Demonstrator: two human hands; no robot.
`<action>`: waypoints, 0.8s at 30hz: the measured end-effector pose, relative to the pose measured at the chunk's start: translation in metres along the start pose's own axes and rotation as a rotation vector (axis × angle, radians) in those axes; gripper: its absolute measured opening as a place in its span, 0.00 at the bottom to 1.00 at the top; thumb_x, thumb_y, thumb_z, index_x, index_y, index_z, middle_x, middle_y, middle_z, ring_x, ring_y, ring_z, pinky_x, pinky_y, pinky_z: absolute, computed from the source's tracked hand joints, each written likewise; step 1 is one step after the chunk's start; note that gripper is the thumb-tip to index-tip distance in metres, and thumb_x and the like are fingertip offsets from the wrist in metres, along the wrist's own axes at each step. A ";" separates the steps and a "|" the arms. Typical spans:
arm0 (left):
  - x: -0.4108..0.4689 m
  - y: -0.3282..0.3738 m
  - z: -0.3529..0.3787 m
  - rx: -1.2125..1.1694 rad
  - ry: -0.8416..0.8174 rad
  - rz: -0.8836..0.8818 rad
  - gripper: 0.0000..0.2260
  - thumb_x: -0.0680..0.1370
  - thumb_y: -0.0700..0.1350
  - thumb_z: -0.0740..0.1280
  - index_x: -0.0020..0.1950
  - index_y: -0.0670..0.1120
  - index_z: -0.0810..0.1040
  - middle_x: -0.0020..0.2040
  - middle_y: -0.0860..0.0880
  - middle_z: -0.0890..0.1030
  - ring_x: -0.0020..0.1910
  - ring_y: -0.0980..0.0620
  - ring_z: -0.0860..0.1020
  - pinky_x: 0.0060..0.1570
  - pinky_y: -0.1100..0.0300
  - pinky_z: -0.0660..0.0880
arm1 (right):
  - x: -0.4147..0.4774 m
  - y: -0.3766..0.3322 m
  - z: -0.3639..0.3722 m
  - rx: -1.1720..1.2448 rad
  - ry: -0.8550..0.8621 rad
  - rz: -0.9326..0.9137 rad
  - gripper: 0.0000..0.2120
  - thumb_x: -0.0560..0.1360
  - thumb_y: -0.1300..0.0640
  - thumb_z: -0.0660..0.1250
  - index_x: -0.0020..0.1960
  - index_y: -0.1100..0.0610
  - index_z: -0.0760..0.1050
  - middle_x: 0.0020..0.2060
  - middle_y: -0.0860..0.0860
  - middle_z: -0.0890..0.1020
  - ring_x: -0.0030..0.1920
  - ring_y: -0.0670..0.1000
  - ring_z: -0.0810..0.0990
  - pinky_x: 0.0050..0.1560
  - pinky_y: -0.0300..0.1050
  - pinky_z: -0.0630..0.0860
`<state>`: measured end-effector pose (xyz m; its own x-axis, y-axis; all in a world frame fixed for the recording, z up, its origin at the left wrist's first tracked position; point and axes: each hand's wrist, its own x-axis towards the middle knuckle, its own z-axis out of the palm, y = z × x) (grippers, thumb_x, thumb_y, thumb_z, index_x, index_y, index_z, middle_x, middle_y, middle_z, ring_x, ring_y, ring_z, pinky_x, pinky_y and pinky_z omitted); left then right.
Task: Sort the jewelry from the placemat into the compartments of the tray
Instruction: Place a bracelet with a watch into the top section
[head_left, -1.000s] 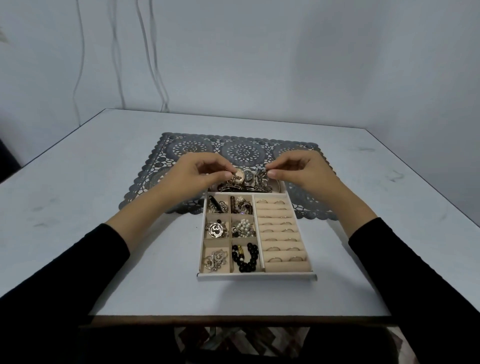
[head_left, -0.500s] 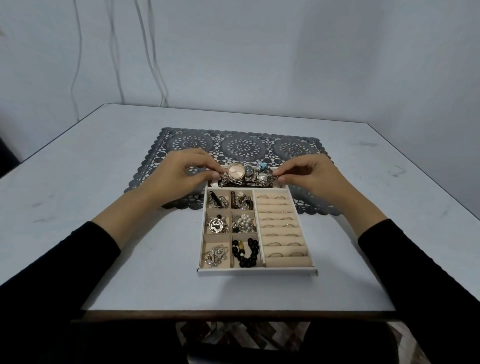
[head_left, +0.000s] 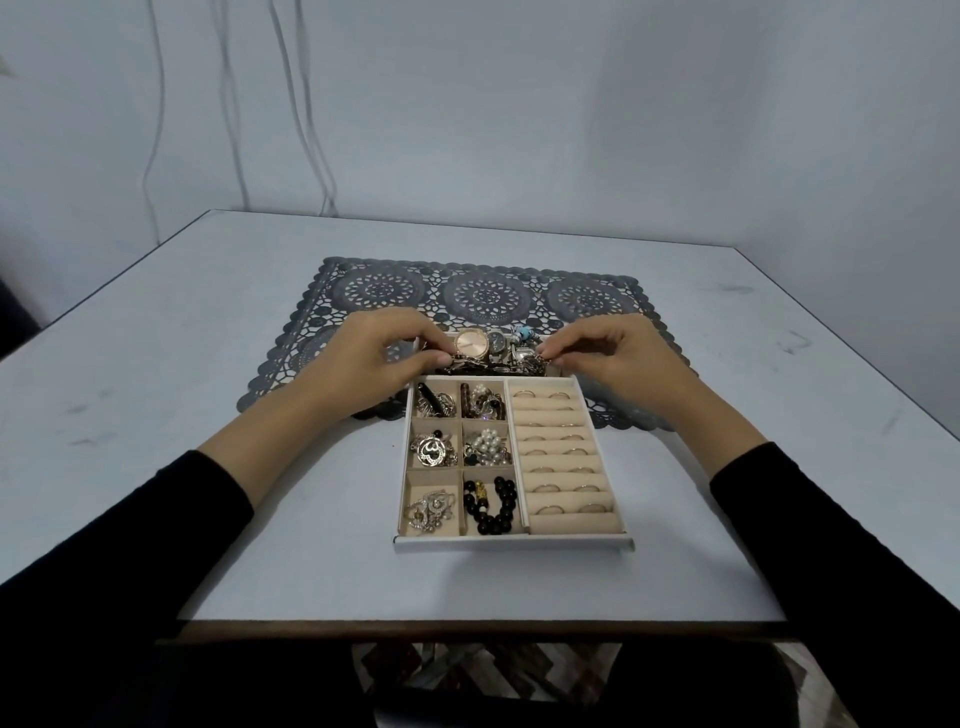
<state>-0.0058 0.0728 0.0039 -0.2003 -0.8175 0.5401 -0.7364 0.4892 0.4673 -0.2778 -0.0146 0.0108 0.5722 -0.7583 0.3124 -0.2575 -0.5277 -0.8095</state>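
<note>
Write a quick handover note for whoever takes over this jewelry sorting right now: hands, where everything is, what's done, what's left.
Left hand: fingers pinch the left end of the watches.
Right hand: fingers pinch their right end.
The watches appear to lie in the far long compartment of the tray.
Done: the six small compartments hold pendants, pearls and black beads, and the ring rows are filled.
Left: let go of the watches. Check the placemat behind the hands. I see no pieces on its visible part.
</note>
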 end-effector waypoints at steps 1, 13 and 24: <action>-0.001 -0.001 -0.001 0.006 -0.001 0.005 0.07 0.74 0.45 0.72 0.50 0.45 0.85 0.46 0.52 0.84 0.48 0.57 0.81 0.53 0.61 0.77 | 0.000 0.000 0.000 -0.010 0.006 -0.002 0.07 0.72 0.69 0.70 0.47 0.61 0.83 0.43 0.54 0.86 0.48 0.51 0.84 0.55 0.45 0.79; -0.007 -0.003 -0.001 0.010 0.046 -0.092 0.05 0.75 0.44 0.73 0.50 0.51 0.85 0.49 0.55 0.80 0.51 0.58 0.78 0.54 0.68 0.72 | -0.002 0.002 -0.003 -0.046 -0.016 0.010 0.09 0.74 0.65 0.69 0.52 0.56 0.83 0.46 0.47 0.86 0.51 0.46 0.83 0.57 0.45 0.78; -0.019 -0.001 -0.006 0.076 0.061 -0.156 0.01 0.74 0.44 0.73 0.45 0.50 0.83 0.52 0.55 0.81 0.54 0.59 0.78 0.55 0.73 0.70 | -0.019 0.007 0.002 -0.041 0.083 0.129 0.12 0.77 0.58 0.67 0.60 0.50 0.78 0.52 0.44 0.83 0.54 0.42 0.80 0.58 0.41 0.76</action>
<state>0.0023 0.0892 -0.0028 -0.0422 -0.8604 0.5079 -0.8024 0.3321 0.4959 -0.2884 -0.0032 -0.0021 0.4668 -0.8487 0.2486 -0.3569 -0.4379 -0.8251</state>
